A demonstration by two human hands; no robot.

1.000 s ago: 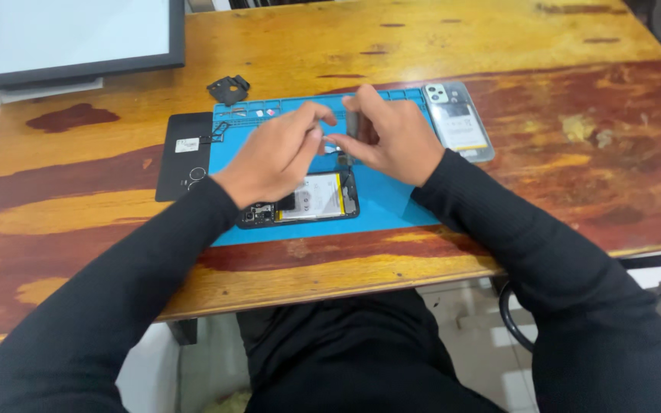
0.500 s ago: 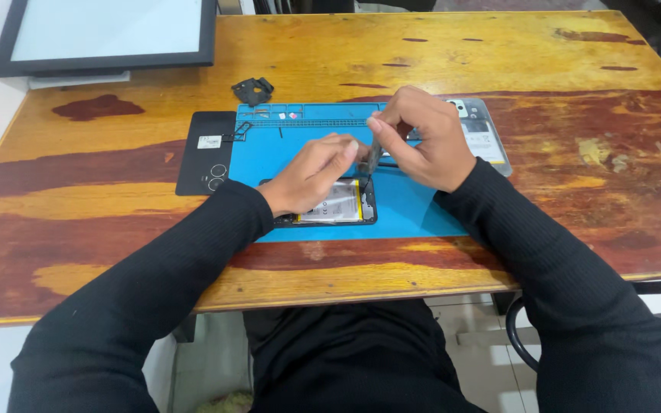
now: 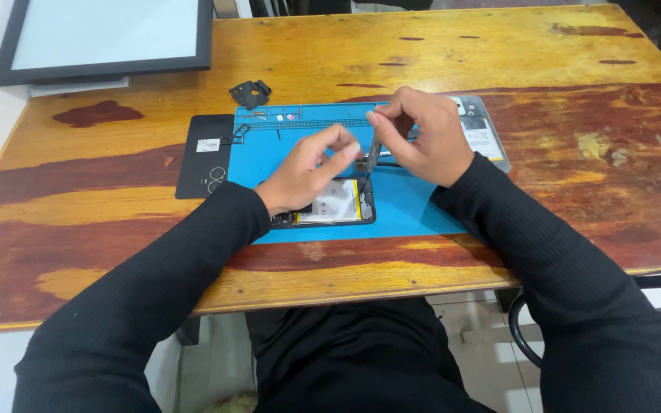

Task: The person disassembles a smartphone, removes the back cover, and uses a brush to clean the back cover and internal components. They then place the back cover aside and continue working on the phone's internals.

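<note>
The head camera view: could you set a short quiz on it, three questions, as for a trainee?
1. True or false: the opened phone lies on the blue mat.
2. Which hand holds the thin tool? A) left hand B) right hand C) neither
3. Fill in: the flat black back cover lies just off the mat's ____ edge in the picture.

Key:
1. True; the phone lies face down with its battery showing.
2. B; it pinches the tool tilted, tip toward the phone's top edge.
3. Left; it rests on the wooden table.
</note>
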